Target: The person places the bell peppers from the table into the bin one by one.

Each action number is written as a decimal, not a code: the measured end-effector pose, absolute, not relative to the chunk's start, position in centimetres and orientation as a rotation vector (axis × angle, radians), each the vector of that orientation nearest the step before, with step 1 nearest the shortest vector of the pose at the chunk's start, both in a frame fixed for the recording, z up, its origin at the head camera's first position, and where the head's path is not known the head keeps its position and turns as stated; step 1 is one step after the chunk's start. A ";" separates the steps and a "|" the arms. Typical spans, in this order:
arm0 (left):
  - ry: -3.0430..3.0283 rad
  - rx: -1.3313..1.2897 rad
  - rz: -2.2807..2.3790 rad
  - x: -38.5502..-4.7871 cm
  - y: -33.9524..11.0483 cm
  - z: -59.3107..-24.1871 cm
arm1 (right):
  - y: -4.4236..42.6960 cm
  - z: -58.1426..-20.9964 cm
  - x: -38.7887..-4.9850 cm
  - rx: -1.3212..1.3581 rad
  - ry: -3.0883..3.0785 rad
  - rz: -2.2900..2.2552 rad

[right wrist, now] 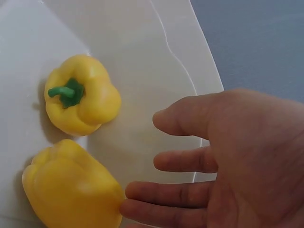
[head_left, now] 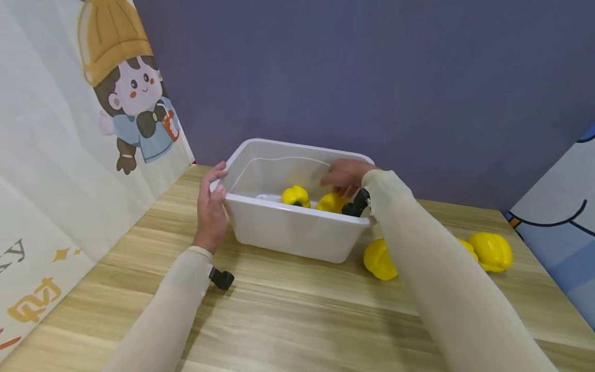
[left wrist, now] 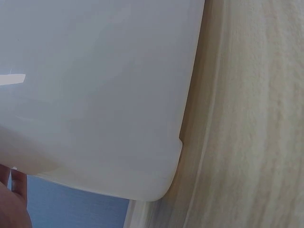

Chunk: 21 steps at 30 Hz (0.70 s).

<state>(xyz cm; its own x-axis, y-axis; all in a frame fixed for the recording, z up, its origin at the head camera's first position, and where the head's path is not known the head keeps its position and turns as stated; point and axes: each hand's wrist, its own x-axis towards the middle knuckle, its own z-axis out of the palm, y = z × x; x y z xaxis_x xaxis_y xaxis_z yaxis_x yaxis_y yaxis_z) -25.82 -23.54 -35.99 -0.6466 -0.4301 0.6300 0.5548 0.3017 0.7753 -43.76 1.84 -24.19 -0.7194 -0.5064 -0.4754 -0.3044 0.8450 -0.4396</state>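
Note:
A white plastic bin (head_left: 288, 232) stands on the table. My left hand (head_left: 211, 209) grips its left rim, thumb over the edge; the left wrist view shows mostly the bin's wall (left wrist: 95, 104). Inside lie two yellow bell peppers: one (head_left: 295, 196) near the middle, with a green stem in the right wrist view, and another (head_left: 330, 202) to its right. My right hand (head_left: 347, 174) is inside the bin at the right, fingers spread and holding nothing. In the right wrist view, fingertips (right wrist: 135, 190) appear at or very near the right-hand pepper (right wrist: 73, 187); contact is unclear.
On the wooden table (head_left: 297, 320), more yellow peppers lie right of the bin: one (head_left: 380, 260) beside my right forearm, another (head_left: 491, 251) farther right, and one partly hidden by the sleeve. A dark blue partition (head_left: 372, 77) rises behind the bin.

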 end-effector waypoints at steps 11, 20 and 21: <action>-1.682 -0.134 -1.487 -25.9 -23.7 -36.1 | 2.0 -24.1 -43.9 -0.562 2.408 -0.626; -1.699 -0.116 -1.480 -25.7 -23.9 -36.1 | 2.1 -23.9 -43.5 -0.512 2.375 -0.812; -1.703 -0.115 -1.480 -25.6 -23.9 -36.1 | 2.1 -23.9 -43.4 -0.506 2.370 -0.820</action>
